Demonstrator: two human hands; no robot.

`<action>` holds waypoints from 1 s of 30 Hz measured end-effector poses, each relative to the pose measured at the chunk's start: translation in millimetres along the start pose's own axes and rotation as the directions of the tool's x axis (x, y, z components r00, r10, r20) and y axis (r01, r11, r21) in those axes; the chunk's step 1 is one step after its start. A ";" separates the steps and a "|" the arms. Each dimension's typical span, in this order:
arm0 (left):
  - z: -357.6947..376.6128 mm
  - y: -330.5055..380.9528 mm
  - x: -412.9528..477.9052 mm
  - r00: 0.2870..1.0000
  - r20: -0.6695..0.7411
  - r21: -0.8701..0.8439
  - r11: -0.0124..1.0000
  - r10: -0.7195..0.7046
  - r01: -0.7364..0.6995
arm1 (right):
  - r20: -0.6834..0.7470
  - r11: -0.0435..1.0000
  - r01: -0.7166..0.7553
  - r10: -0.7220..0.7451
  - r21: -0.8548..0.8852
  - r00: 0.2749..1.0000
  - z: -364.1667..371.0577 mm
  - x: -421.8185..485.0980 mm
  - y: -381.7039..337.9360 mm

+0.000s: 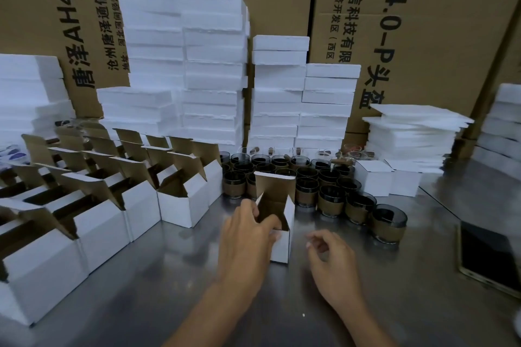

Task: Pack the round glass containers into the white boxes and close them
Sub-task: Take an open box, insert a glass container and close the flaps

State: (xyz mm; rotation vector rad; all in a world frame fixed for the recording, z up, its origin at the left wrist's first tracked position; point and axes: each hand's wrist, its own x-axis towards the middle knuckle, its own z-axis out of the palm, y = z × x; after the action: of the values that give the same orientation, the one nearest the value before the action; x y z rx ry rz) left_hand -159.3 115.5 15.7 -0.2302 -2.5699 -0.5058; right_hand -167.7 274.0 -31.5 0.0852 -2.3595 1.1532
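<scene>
Left hand (248, 234): fingers curled over the near rim of the open white box (282, 248), tips partly hidden; what the box holds can't be seen. Right hand (329, 256), at 4 o'clock of the box: fingers loosely curled, holding nothing. Dark glass containers (331, 200) with brown bands cluster from 12 to 3 o'clock; back rows blurred. Open boxes (174, 205) in rows at 9 o'clock. Phone (490, 256) cut off at the right edge. Steel table (169, 276); foam stacks (214, 65) and cardboard cartons (423, 22) behind.

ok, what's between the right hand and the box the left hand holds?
Nothing: in the head view only bare steel table separates the right hand from the open white box, which the left hand grips.
</scene>
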 end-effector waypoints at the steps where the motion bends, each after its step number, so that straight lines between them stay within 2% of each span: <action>1: 4.2 3.7 1.8 1.000 0.005 0.005 1.000 -0.001 0.001 | -0.012 1.000 -0.012 0.012 0.007 1.000 -2.0 1.7 1.3; 5: 12.1 13.1 6.5 1.000 -0.014 0.017 1.000 0.018 -0.018 | -0.095 0.998 -0.032 0.037 0.052 0.995 -13.1 6.1 6.7; 10: 15.6 15.5 -2.0 0.997 -0.049 -0.090 0.994 0.057 -0.061 | -0.192 0.994 -0.070 0.085 0.082 0.978 -25.8 12.8 15.4; 13: 17.6 11.0 -22.1 0.987 -0.038 -0.258 0.953 0.154 -0.159 | -0.278 0.944 -0.165 0.246 0.284 0.928 -37.2 27.8 18.9; 15: 21.9 3.3 -32.9 0.970 0.032 -0.400 0.893 0.239 -0.207 | -0.303 0.888 -0.214 0.352 0.407 0.886 -48.1 39.8 23.3; 17: 27.0 -4.2 -38.2 0.949 0.108 -0.478 0.852 0.297 -0.212 | -0.383 0.900 -0.246 0.383 0.359 0.841 -58.5 47.8 31.8; 19: 31.3 -8.4 -37.8 0.943 0.132 -0.508 0.838 0.304 -0.199 | -0.496 0.930 -0.319 0.367 0.183 0.787 -67.8 51.3 42.1; 20: 32.8 -9.0 -36.7 0.951 0.128 -0.530 0.830 0.282 -0.174 | -0.508 0.924 -0.363 0.371 0.120 0.778 -70.9 52.1 46.3; 23: 34.8 -9.5 -33.6 0.977 0.106 -0.602 0.794 0.187 -0.086 | -0.373 0.879 -0.459 0.472 0.129 0.799 -73.9 57.9 58.5; 25: 35.8 -11.1 -32.4 0.984 0.097 -0.617 0.785 0.152 -0.061 | -0.304 0.870 -0.472 0.493 0.144 0.815 -70.2 63.0 65.6; 30: 34.3 -11.5 -32.8 0.983 0.106 -0.610 0.791 0.149 -0.054 | -0.341 0.866 -0.475 0.499 0.155 0.797 -64.3 65.9 76.2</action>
State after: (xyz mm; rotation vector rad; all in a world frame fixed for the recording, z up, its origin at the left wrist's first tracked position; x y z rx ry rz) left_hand -149.4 116.4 -32.1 -0.6471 -2.4311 -1.3121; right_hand -218.9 381.6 -22.8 -0.7072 -2.0496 1.3310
